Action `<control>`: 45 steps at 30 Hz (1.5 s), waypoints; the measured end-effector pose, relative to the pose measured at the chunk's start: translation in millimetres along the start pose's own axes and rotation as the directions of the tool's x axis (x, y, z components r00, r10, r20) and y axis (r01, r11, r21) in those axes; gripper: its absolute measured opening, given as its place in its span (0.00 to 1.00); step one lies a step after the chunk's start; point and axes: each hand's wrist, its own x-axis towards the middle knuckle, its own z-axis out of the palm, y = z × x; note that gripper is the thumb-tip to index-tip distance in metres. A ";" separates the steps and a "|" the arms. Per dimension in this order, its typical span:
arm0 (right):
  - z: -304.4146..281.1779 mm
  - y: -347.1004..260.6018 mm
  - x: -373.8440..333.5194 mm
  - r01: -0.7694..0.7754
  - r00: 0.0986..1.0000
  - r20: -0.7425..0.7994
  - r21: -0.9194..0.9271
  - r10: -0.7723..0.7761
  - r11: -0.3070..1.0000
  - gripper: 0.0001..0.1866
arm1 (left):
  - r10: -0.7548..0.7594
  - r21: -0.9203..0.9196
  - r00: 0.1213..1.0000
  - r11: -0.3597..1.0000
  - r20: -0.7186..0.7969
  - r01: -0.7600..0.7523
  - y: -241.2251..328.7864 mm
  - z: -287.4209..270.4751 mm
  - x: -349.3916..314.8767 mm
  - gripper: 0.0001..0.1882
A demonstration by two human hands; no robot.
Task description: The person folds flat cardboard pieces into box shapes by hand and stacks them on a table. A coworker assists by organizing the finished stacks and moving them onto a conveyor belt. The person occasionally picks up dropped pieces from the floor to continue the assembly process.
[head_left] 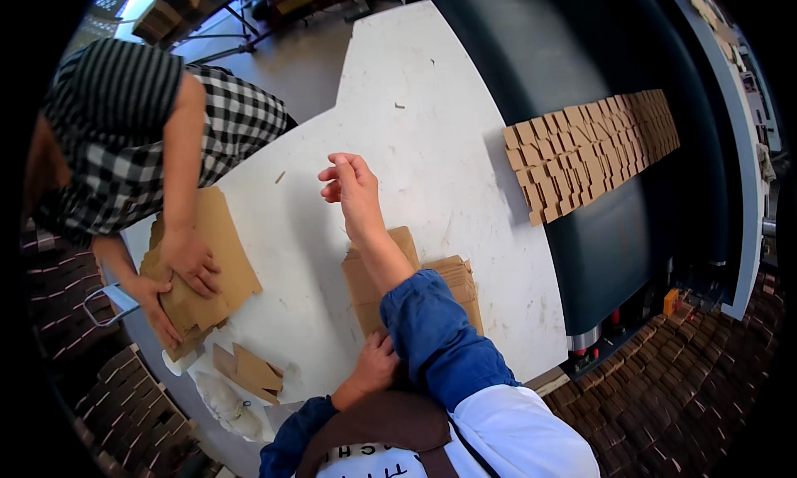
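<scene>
My right hand is raised over the white table, its fingers loosely bent and apart, with nothing in them. Beneath that forearm lie flat brown cardboard pieces, partly covered by the arm and its blue sleeve. More of the cardboard shows to the right of the sleeve. My left hand is low by the near edge of these pieces, its fingers curled in. The right sleeve and the cardboard edge hide part of the fingers, so what they hold does not show.
A co-worker at the left presses both hands on a cardboard stack. Small folded cardboard and a clear plastic bag lie near the table's left edge. To the right, overlapping cardboard pieces cover part of a dark conveyor belt.
</scene>
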 end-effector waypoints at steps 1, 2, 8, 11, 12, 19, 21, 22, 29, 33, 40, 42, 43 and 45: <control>-1.4 -1.0 3.4 -0.016 1.000 0.018 0.026 0.016 1.000 0.15 | -0.003 0.000 1.000 1.000 0.005 0.003 -2.4 2.7 1.6 0.13; -4.4 -1.8 6.0 -0.049 0.999 0.028 0.062 0.047 0.997 0.16 | -0.008 -0.001 1.000 1.000 0.012 0.008 -4.8 5.7 2.5 0.13; -14.0 -17.2 21.7 -0.153 0.988 0.063 0.240 0.141 0.959 0.17 | 0.008 0.039 0.993 0.999 0.119 -0.012 -22.3 27.7 -13.9 0.11; -11.0 -18.2 18.6 -0.201 0.975 0.155 0.289 0.162 0.936 0.16 | 0.062 0.067 0.993 0.995 0.105 -0.069 -27.1 37.4 -14.9 0.13; -10.7 -15.1 18.3 -0.212 0.968 0.190 0.267 0.164 0.940 0.16 | 0.037 0.032 0.992 0.999 0.122 -0.041 -27.4 38.8 -16.9 0.13; -57.3 -83.6 -21.7 0.071 0.947 0.318 -0.311 0.034 0.948 0.16 | -0.081 -0.067 0.996 0.994 0.046 0.084 14.2 -1.6 33.3 0.21; -118.5 -97.5 -49.1 0.197 0.979 0.169 -0.637 -0.114 0.745 0.17 | -0.059 -0.104 0.998 0.993 -0.008 0.058 23.0 -13.1 42.7 0.23; -153.0 -103.9 -64.5 0.178 0.979 0.092 -0.817 -0.180 0.548 0.16 | -0.049 -0.092 0.999 0.995 -0.002 0.049 27.1 -16.4 43.4 0.24; -249.2 -83.1 -130.7 -0.175 0.985 -0.121 -0.657 0.126 0.733 0.18 | -0.025 -0.060 0.999 0.998 -0.033 0.023 37.7 -12.8 46.6 0.24; -261.3 -74.8 -138.5 -0.049 0.998 -0.052 -0.651 0.019 0.757 0.15 | -0.035 -0.038 0.999 0.999 -0.040 0.033 43.7 -9.5 45.9 0.24; -273.4 -75.5 -144.2 0.060 0.977 -0.147 -0.510 -0.156 0.858 0.10 | -0.071 -0.026 0.997 0.997 -0.022 0.071 59.4 -6.1 49.9 0.24; -288.3 -83.7 -153.2 0.050 0.977 -0.154 -0.514 -0.149 0.856 0.09 | -0.086 -0.038 0.996 0.996 -0.021 0.086 63.6 -4.4 53.1 0.24; -297.0 -88.8 -160.6 0.045 0.977 -0.154 -0.517 -0.144 0.855 0.09 | -0.084 -0.035 0.996 0.996 -0.020 0.083 64.6 -3.7 53.5 0.24; -315.1 -107.6 -192.3 -0.097 0.986 -0.148 -0.884 -0.076 0.457 0.11 | -0.094 -0.027 0.995 0.995 -0.037 0.093 65.5 -3.9 51.9 0.24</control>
